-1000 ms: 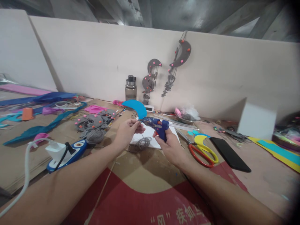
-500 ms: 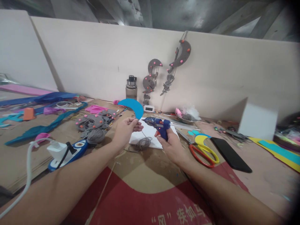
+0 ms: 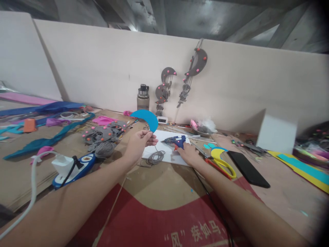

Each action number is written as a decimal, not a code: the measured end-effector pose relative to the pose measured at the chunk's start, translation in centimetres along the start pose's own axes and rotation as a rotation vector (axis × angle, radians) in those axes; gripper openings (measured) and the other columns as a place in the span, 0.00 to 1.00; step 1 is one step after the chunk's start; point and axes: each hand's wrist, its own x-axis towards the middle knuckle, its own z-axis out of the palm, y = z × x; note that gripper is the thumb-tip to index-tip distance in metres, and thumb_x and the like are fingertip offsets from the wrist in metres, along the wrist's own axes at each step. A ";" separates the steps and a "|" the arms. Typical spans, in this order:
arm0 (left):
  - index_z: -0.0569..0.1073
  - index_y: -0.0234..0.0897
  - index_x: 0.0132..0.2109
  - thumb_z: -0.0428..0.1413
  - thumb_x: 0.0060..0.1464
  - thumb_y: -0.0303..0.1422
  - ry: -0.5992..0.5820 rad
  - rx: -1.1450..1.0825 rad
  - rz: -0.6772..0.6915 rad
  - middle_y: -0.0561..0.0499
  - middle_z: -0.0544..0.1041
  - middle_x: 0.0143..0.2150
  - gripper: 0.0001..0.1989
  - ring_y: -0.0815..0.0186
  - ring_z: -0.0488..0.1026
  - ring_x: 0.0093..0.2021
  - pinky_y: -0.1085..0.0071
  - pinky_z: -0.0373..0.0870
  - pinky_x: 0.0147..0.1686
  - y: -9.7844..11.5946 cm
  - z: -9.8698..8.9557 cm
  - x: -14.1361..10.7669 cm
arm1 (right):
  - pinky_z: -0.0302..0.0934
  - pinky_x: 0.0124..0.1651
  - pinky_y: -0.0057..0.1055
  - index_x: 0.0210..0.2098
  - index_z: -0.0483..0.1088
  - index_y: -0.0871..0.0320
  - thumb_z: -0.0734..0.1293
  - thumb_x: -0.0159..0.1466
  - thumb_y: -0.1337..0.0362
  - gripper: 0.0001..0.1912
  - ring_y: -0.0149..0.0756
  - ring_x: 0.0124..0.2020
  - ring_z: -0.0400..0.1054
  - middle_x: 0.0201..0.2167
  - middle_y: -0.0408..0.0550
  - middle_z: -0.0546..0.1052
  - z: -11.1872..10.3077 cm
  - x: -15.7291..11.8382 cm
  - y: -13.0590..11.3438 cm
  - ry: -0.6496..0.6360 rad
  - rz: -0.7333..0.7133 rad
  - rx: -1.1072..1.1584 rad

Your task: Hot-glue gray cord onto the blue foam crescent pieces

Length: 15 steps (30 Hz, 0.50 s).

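Pinched between the thumb and fingers of my left hand [image 3: 141, 145] is one tip of a blue crescent cutout [image 3: 147, 118], raised above the table. Grey cord [image 3: 155, 157] runs down from those fingers to a loose coil at the near edge of a white sheet [image 3: 164, 151]. My right hand [image 3: 189, 152] is closed around the handle of a blue glue gun [image 3: 177, 140], held low over the sheet with its nozzle toward the left. Whether the gun touches the sheet I cannot tell.
Right of the sheet lie scissors [image 3: 223, 166] and a black phone [image 3: 248, 168]. On the left are a power strip [image 3: 74, 171], a grey yarn ball [image 3: 105, 150] and grey crescent pieces [image 3: 97, 133]. A bottle [image 3: 143, 99] stands by the wall.
My right hand has lowered the glue gun toward the white sheet, away from the crescent's tip. My left hand holds the crescent almost where it was.
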 end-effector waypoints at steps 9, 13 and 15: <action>0.71 0.33 0.34 0.56 0.49 0.39 -0.011 0.252 0.113 0.47 0.76 0.31 0.12 0.67 0.73 0.26 0.75 0.64 0.20 1.1 0.7 -1.1 | 0.54 0.48 0.45 0.36 0.64 0.58 0.62 0.59 0.59 0.09 0.45 0.44 0.59 0.39 0.53 0.67 -2.2 -2.6 -5.8 0.251 -0.281 -0.062; 0.75 0.35 0.33 0.55 0.50 0.38 0.026 0.512 0.264 0.53 0.73 0.22 0.10 0.70 0.68 0.23 0.76 0.60 0.24 2.0 0.9 -2.0 | 0.56 0.51 0.38 0.48 0.58 0.55 0.62 0.60 0.58 0.18 0.37 0.49 0.61 0.49 0.52 0.66 -0.5 -3.3 -9.9 -0.023 -0.262 0.481; 0.75 0.36 0.32 0.56 0.49 0.37 0.072 0.571 0.330 0.53 0.74 0.24 0.09 0.69 0.67 0.25 0.75 0.61 0.27 2.3 0.9 -2.1 | 0.61 0.44 0.35 0.50 0.54 0.54 0.62 0.59 0.58 0.21 0.33 0.40 0.66 0.44 0.49 0.69 0.7 -3.1 -10.9 -0.142 -0.153 0.744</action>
